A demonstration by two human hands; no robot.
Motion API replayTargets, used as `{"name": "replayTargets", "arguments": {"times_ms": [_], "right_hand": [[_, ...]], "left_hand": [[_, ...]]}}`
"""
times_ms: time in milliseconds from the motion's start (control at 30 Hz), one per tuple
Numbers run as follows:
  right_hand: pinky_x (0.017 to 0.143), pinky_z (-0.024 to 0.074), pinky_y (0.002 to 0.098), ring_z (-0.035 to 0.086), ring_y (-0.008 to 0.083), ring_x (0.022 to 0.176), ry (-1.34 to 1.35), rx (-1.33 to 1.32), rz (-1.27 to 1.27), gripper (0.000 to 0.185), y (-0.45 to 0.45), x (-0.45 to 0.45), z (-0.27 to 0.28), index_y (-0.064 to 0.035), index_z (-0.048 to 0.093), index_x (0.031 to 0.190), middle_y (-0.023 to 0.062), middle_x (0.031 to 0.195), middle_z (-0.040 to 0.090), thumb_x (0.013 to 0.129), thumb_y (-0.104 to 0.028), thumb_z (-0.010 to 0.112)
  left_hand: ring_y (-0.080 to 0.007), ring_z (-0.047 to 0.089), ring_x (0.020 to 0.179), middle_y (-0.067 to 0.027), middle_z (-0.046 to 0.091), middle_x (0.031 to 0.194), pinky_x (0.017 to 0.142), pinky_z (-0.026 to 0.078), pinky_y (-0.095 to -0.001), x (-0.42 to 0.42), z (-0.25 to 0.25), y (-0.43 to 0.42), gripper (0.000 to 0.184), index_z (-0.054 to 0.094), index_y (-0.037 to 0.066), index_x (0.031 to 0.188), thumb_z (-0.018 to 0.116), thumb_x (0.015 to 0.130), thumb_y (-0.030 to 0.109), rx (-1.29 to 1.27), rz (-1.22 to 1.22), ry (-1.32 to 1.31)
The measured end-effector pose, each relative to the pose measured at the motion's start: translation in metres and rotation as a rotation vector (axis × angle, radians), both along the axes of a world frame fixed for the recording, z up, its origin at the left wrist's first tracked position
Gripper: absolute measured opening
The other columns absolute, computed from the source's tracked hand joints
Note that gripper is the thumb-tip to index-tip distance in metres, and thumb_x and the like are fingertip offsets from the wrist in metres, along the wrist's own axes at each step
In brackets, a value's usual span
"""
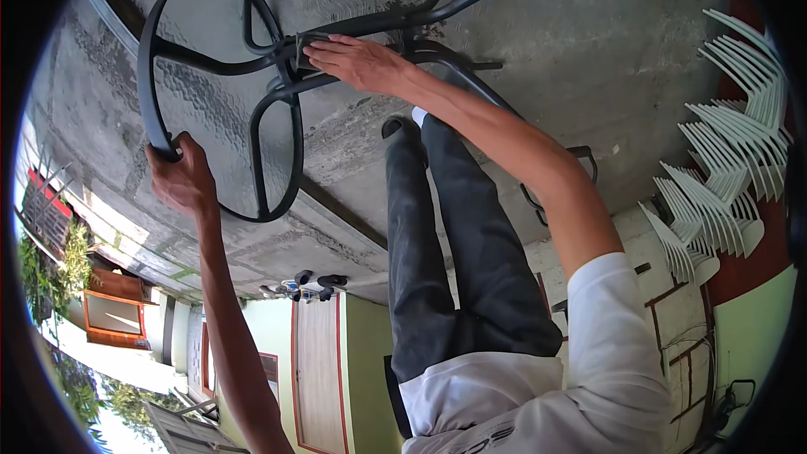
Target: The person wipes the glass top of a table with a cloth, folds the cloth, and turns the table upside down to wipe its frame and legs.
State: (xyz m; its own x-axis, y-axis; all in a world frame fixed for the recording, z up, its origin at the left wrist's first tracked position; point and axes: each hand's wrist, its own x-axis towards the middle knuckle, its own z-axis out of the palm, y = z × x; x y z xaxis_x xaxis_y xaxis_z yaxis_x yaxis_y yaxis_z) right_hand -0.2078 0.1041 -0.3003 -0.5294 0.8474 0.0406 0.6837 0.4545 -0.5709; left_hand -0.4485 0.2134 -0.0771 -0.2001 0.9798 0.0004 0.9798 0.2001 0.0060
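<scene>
A black tubular metal frame [370, 27] with a large round ring and curved legs, like a stool base, lies over the concrete floor. My left hand [183, 176] is closed around the ring's flat band at its near left side. My right hand [357, 63] presses a thin grey-green sheet [308, 49] against the tubes where they meet the ring. Its fingers lie together over the sheet and partly hide it. Whether the sheet is sandpaper or cloth, I cannot tell.
My legs [424, 227] stand close to the frame. Several pale slatted metal pieces [731, 134] are stacked at the right. A dark bent tube [582, 154] shows behind my right forearm. Footwear [315, 284] lies near a wooden door [319, 370]. The concrete floor [605, 59] looks wet in patches.
</scene>
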Motion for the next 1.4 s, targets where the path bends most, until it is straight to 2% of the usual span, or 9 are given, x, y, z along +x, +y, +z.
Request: {"name": "replayTargets", "arguments": {"times_ms": [200,267,433,600,867,1000,1100,1300,1400], "right_hand": [[0.123,0.0284,0.0373,0.032,0.0116,0.149,-0.231,-0.07,0.077,0.052,-0.016,0.064,-0.004,-0.012,0.047,0.148,-0.0055,0.16,0.038,0.097,-0.016,0.051],[0.125,0.0255,0.0391,0.029,0.0149,0.151,-0.206,-0.143,0.064,0.057,-0.039,0.097,-0.002,-0.0076,0.047,0.148,-0.0006,0.163,0.034,0.092,-0.004,0.051],[0.121,0.0311,0.0423,0.036,0.0212,0.147,-0.274,-0.285,-0.215,0.06,-0.055,0.135,0.035,-0.0054,0.05,0.145,0.0073,0.159,0.039,0.087,-0.005,0.063],[0.115,0.0372,0.0466,0.052,0.0358,0.132,0.076,-0.418,-0.698,0.037,-0.032,0.109,0.051,-0.0004,0.06,0.133,0.019,0.141,0.058,0.098,-0.011,0.058],[0.119,0.0321,0.0484,0.047,0.0346,0.137,-0.112,-0.384,-0.951,0.04,-0.009,0.0,0.006,0.0048,0.059,0.133,0.02,0.139,0.058,0.103,-0.02,0.051],[0.117,0.034,0.049,0.05,0.0354,0.132,0.073,-0.397,-0.879,0.035,0.022,-0.072,0.023,0.0053,0.062,0.126,0.0204,0.133,0.061,0.098,-0.015,0.056],[0.105,0.0433,0.0487,0.06,0.0374,0.114,0.228,-0.311,-0.872,0.024,0.058,-0.134,0.038,0.0064,0.067,0.105,0.023,0.113,0.067,0.094,-0.012,0.058],[0.085,0.0485,0.0461,0.065,0.0361,0.085,0.019,-0.55,-0.69,0.025,0.096,-0.133,0.013,0.0001,0.07,0.078,0.0197,0.083,0.068,0.089,-0.019,0.057],[0.087,0.048,0.0463,0.067,0.0354,0.09,-0.068,-0.621,-0.695,0.032,0.084,-0.122,0.013,-0.0016,0.072,0.084,0.0199,0.087,0.07,0.093,-0.027,0.054]], "left_hand": [[-0.0431,0.058,0.062,-0.0216,0.059,0.067,0.064,0.042,-0.0532,0.0,0.001,0.007,0.03,0.059,0.0,0.085,0.06,0.082,0.03,0.005,-0.024,-0.023],[-0.045,0.058,0.063,-0.0228,0.059,0.067,0.064,0.042,-0.0539,-0.004,0.001,0.004,0.027,0.056,0.0,0.082,0.059,0.083,0.027,0.013,-0.038,-0.024],[-0.0466,0.059,0.065,-0.0234,0.058,0.065,0.064,0.042,-0.0537,-0.003,0.0,-0.003,0.025,0.051,0.001,0.078,0.059,0.084,0.024,0.0,-0.034,-0.012],[-0.0463,0.059,0.064,-0.0208,0.058,0.065,0.064,0.043,-0.054,-0.002,0.002,-0.015,0.025,0.051,0.002,0.086,0.063,0.081,0.024,-0.039,0.035,-0.025],[-0.0449,0.05,0.059,-0.0183,0.046,0.062,0.063,0.039,-0.0526,-0.001,0.007,-0.011,0.028,0.048,0.001,0.09,0.062,0.073,0.017,-0.108,0.058,-0.183],[-0.0433,0.046,0.059,-0.0181,0.044,0.064,0.062,0.036,-0.0522,-0.007,0.006,-0.013,0.034,0.05,0.0,0.099,0.063,0.073,0.017,-0.139,0.038,-0.207],[-0.0361,0.064,0.067,-0.0149,0.069,0.082,0.069,0.046,-0.0467,-0.005,0.011,-0.012,0.026,0.058,0.0,0.098,0.063,0.075,0.01,-0.197,0.073,-0.201],[-0.0358,0.063,0.07,-0.0158,0.069,0.086,0.068,0.047,-0.0465,-0.01,0.01,-0.013,0.026,0.055,-0.001,0.098,0.063,0.076,0.01,-0.205,0.049,-0.239],[-0.0362,0.064,0.072,-0.0166,0.069,0.088,0.069,0.048,-0.0462,-0.009,0.013,-0.013,0.027,0.054,-0.001,0.099,0.063,0.076,0.01,-0.243,0.066,-0.226]]}}
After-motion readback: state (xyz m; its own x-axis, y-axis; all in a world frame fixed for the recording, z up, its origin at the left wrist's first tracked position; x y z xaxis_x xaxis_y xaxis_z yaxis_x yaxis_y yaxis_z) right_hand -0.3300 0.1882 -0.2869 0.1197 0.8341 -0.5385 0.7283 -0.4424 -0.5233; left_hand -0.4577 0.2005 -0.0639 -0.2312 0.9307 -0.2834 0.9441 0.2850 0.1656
